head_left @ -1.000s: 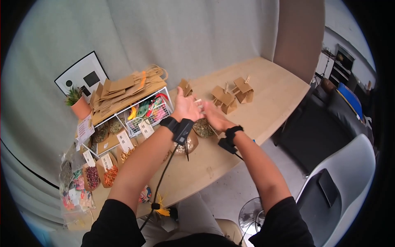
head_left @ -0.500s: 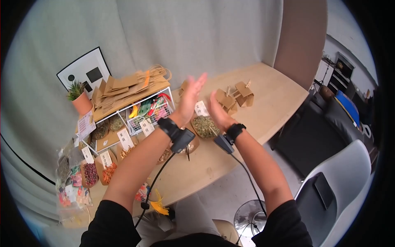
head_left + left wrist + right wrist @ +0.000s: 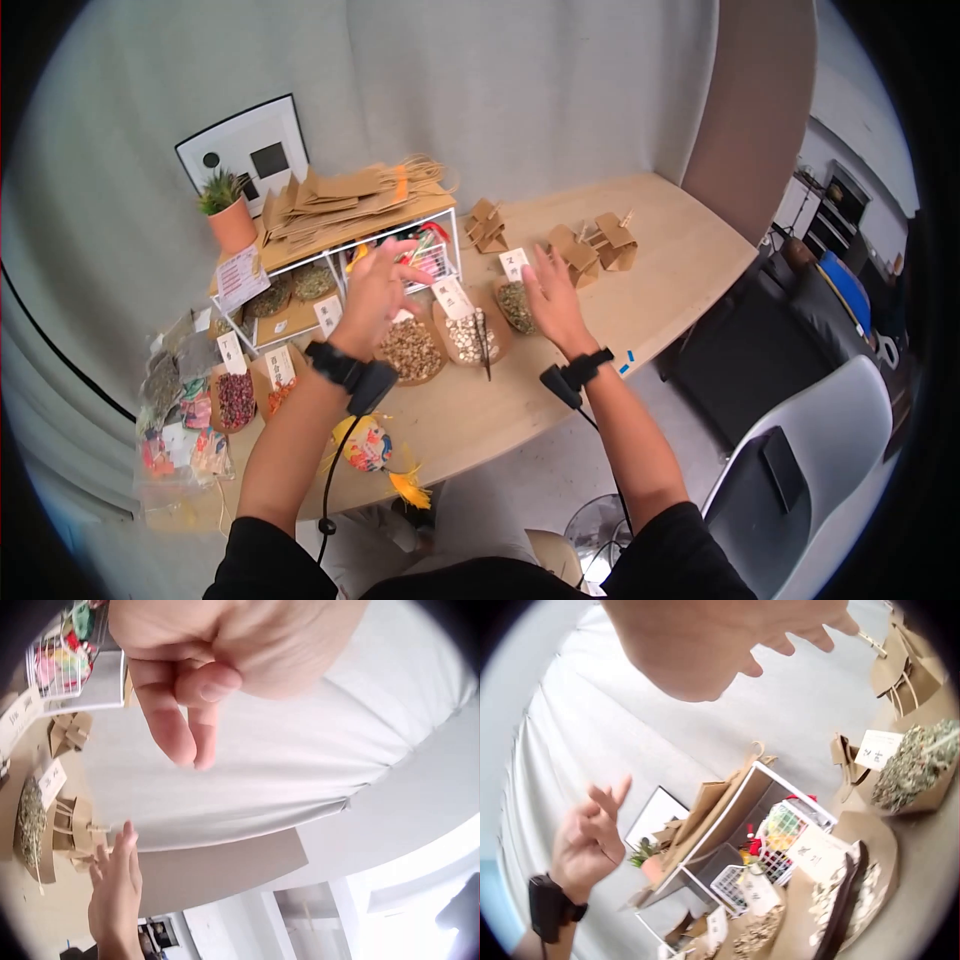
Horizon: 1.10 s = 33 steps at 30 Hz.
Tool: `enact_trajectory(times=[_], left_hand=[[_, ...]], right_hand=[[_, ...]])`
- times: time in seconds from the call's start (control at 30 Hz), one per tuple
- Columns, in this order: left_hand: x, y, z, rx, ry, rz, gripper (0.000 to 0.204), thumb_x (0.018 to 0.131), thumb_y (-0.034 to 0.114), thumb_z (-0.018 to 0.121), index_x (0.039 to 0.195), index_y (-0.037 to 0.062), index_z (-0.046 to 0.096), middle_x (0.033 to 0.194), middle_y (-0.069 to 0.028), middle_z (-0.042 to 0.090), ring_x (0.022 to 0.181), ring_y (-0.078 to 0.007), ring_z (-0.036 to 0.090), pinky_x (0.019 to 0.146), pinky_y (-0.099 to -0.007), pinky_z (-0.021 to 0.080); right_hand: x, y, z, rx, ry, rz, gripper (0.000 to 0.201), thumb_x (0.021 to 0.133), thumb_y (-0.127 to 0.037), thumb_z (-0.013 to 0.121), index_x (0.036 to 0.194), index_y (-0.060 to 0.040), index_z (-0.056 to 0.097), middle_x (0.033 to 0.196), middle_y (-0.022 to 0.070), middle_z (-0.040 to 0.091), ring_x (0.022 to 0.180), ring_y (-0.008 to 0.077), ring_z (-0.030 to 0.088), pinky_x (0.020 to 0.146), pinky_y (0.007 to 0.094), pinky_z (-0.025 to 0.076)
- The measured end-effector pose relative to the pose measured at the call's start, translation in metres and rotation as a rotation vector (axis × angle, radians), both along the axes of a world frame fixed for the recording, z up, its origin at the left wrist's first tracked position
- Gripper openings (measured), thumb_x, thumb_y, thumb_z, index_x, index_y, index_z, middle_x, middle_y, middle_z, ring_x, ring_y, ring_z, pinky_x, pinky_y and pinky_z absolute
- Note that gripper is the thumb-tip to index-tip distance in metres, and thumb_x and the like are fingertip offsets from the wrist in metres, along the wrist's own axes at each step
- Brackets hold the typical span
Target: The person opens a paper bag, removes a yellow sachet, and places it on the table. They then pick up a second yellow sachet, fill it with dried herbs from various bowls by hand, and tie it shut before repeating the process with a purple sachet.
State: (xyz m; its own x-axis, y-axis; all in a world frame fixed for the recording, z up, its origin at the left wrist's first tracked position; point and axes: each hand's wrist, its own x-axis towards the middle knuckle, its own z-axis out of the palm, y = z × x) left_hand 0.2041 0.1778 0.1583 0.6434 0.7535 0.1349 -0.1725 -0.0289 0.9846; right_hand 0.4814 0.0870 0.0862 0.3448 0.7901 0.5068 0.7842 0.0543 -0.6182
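Person in black T-shirt (image 3: 480, 583), short loose sleeves (image 3: 270, 558) ending above the elbows, plain, same black. Light grey trousers (image 3: 485, 518). Bare hands (image 3: 555, 300). Black band (image 3: 332, 364) on left wrist with boxy, round-cornered black camera (image 3: 373, 388); thin black cable (image 3: 334, 465) with small round black bead (image 3: 326, 526). Right wrist matches: black strap (image 3: 588, 368), dark angular camera unit (image 3: 559, 386), thin black lead (image 3: 612, 458).

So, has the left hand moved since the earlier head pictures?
Yes, in the head view the left hand has moved left: earlier it showed mostly right of the shelf end nearest it; now it shows left of that end.
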Motion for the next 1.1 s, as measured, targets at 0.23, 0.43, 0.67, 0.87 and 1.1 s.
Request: enact_trajectory(times=[0.23, 0.43, 0.67, 0.87, 1.1], left_hand=[[-0.134, -0.091, -0.039, 0.101, -0.120, 0.538, 0.071, 0.088, -0.005, 0.057, 0.151, 0.0102, 0.028, 0.152, -0.0146, 0.029, 0.120, -0.0255, 0.055, 0.086, -0.0343, 0.056], [-0.180, -0.161, -0.134, 0.024, 0.093, 0.761, 0.048, 0.089, 0.006, 0.065, 0.134, 0.0032, 0.049, 0.121, -0.0088, 0.057, 0.089, -0.0123, 0.060, 0.071, -0.0279, 0.055], [-0.141, -0.192, -0.172, 0.361, 0.405, 0.907, 0.037, 0.085, 0.012, 0.072, 0.117, 0.0007, 0.059, 0.105, -0.0090, 0.063, 0.070, -0.0128, 0.060, 0.058, -0.0268, 0.050], [-0.123, -0.190, -0.156, 0.582, 0.553, 0.940, 0.038, 0.082, 0.018, 0.075, 0.115, 0.0025, 0.063, 0.096, -0.0117, 0.064, 0.065, -0.0200, 0.060, 0.058, -0.0305, 0.051], [-0.112, -0.191, -0.155, 0.619, 0.772, 0.950, 0.025, 0.082, 0.015, 0.074, 0.104, 0.0043, 0.070, 0.091, -0.0122, 0.065, 0.070, -0.0258, 0.063, 0.062, -0.0340, 0.051]], right_hand=[[-0.106, -0.107, -0.053, 0.250, 0.391, 0.132, 0.038, 0.094, 0.004, 0.045, 0.130, -0.0057, 0.055, 0.122, 0.0111, 0.054, 0.076, 0.0122, 0.064, 0.054, 0.0208, 0.050], [-0.199, -0.121, -0.067, 0.090, 0.329, 0.197, 0.026, 0.089, 0.001, 0.059, 0.114, -0.0022, 0.065, 0.099, 0.0092, 0.062, 0.055, 0.0097, 0.055, 0.051, 0.0226, 0.046], [-0.225, -0.096, -0.092, -0.048, 0.326, 0.355, 0.024, 0.086, -0.017, 0.069, 0.106, -0.0023, 0.068, 0.088, 0.0147, 0.064, 0.060, 0.0245, 0.064, 0.057, 0.0323, 0.052], [-0.220, -0.094, -0.089, -0.098, 0.419, 0.454, 0.020, 0.088, -0.017, 0.068, 0.102, -0.0020, 0.069, 0.081, 0.0131, 0.067, 0.063, 0.0248, 0.067, 0.058, 0.0325, 0.053], [-0.217, -0.093, -0.093, -0.147, 0.357, 0.551, 0.018, 0.089, -0.019, 0.066, 0.099, -0.0040, 0.070, 0.083, 0.0113, 0.069, 0.064, 0.0232, 0.068, 0.059, 0.0321, 0.054]])
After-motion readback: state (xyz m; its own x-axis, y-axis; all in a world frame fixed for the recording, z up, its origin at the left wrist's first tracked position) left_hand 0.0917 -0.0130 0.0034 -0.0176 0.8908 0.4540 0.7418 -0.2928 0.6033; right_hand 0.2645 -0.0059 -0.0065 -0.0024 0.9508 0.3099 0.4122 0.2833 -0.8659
